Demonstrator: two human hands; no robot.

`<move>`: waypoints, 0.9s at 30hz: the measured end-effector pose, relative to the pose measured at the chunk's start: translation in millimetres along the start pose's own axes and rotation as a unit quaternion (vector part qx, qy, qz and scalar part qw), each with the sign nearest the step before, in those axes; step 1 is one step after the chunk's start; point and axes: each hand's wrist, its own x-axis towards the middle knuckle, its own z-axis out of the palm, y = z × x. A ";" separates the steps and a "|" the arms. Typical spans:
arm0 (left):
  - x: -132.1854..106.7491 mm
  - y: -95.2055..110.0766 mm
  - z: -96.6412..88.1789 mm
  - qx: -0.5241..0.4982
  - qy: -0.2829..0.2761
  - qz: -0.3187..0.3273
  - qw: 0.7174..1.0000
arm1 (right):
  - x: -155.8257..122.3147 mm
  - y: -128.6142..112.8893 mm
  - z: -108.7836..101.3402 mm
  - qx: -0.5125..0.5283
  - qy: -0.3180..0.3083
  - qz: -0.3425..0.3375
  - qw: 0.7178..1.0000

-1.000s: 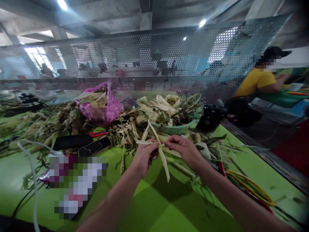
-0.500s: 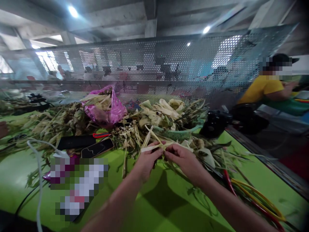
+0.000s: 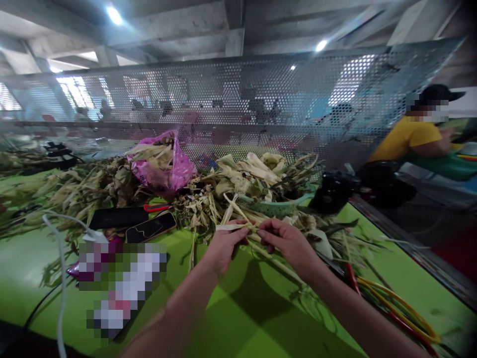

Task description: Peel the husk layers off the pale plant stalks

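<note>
My left hand and my right hand meet over the green table, both pinching pale dried leaf strips that cross between the fingertips. Several strip ends stick up and out to the left of my left thumb. Behind the hands lies a heap of dried leaves, partly held in a teal basket.
A pink plastic bag of leaves sits at the back left. Two phones lie by a white cable. Red and yellow cables run along the right. A perforated metal screen backs the table. A person in yellow works at right.
The long strip that hung down between my hands a second ago is gone from below; the strips now sit gathered at my fingertips. The view shifted slightly downward and left.
</note>
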 end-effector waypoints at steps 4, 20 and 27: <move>-3.7 2.5 0.7 -0.003 -0.025 0.022 0.999 | -1.8 1.4 3.2 0.052 -0.031 0.051 0.997; -8.2 33.1 -11.4 0.012 -0.143 -0.086 0.986 | -7.2 -4.6 0.8 0.109 0.086 0.005 0.990; -1.4 15.1 -2.0 0.127 -0.098 0.024 0.987 | -7.2 -0.1 4.2 0.024 0.059 -0.039 0.997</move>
